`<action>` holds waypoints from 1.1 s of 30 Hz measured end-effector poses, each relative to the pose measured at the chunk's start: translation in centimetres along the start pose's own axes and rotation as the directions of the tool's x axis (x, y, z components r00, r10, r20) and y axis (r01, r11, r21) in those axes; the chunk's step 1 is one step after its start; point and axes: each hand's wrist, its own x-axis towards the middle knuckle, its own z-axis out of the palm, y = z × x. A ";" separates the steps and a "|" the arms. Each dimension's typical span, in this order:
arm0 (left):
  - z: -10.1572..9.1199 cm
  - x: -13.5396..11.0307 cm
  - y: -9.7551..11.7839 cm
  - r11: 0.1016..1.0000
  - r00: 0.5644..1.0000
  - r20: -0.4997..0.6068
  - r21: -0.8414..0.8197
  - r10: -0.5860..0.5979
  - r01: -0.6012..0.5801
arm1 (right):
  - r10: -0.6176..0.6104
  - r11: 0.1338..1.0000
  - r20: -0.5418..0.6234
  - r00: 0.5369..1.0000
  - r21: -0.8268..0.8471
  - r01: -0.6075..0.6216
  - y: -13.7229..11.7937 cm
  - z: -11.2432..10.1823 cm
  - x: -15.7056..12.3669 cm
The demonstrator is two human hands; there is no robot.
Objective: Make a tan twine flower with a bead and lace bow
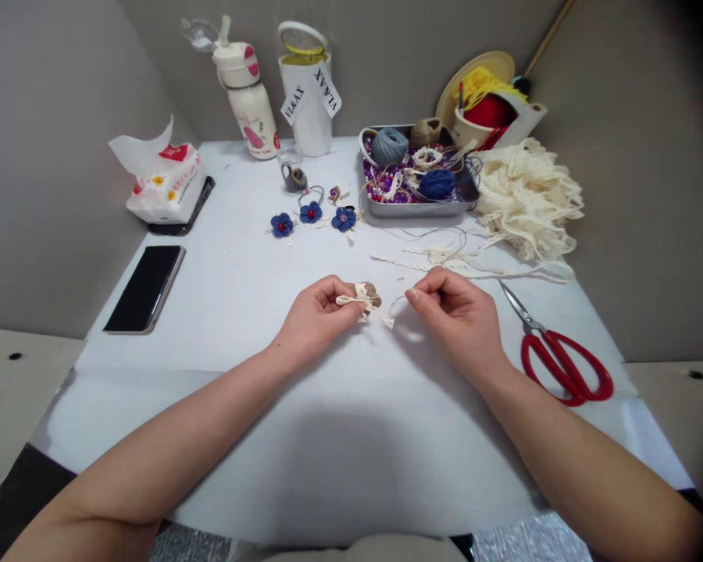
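Note:
Between the thumb and fingers of my left hand (322, 312) is a small brown fabric flower (370, 295) with cream lace ribbon across it. Part of the flower is hidden by my fingertips. To its right, my right hand (460, 312) pinches a thin thread (395, 304), which curves back toward the flower. Whether a needle is in that pinch is too small to tell. Several blue crocheted-looking flowers with bead centres, one of them a blue flower (310, 212) on a grey loop, lie behind my hands.
Red-handled scissors (562, 363) lie right of my right hand. Behind are a metal tray (415, 209) of beads and yarn, a lace heap (527, 199) and loose cords (445, 257). A phone (144, 289), tissue pack (167, 187), bottle (251, 109) and white container (310, 117) stand further out.

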 end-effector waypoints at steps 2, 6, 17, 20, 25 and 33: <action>-0.1 0.1 -0.1 0.999 0.999 -0.010 0.036 0.031 -0.030 | -0.020 1.000 0.015 1.000 0.004 0.020 0.0 0.0 0.0; -0.3 0.2 -0.2 0.995 0.997 0.010 0.062 0.078 -0.079 | -0.024 1.000 0.019 1.000 0.009 0.024 0.2 0.0 -0.1; -0.9 0.3 -1.9 0.805 0.858 0.166 0.296 0.486 -0.514 | -0.137 0.987 0.034 0.990 -0.077 0.139 0.6 -0.3 -0.3; -1.1 0.1 -1.9 0.703 0.793 0.215 0.372 0.571 -0.607 | -0.164 0.983 0.015 0.986 -0.078 0.165 0.7 -0.3 -0.5; -1.2 0.0 -1.5 0.559 0.686 0.276 0.418 0.673 -0.716 | -0.141 0.988 -0.030 0.990 -0.061 0.139 0.7 -0.1 -0.6; -1.8 0.5 -2.9 0.530 0.648 0.241 0.411 0.722 -0.742 | -0.297 0.954 0.041 0.954 -0.022 0.298 0.4 -0.8 -0.6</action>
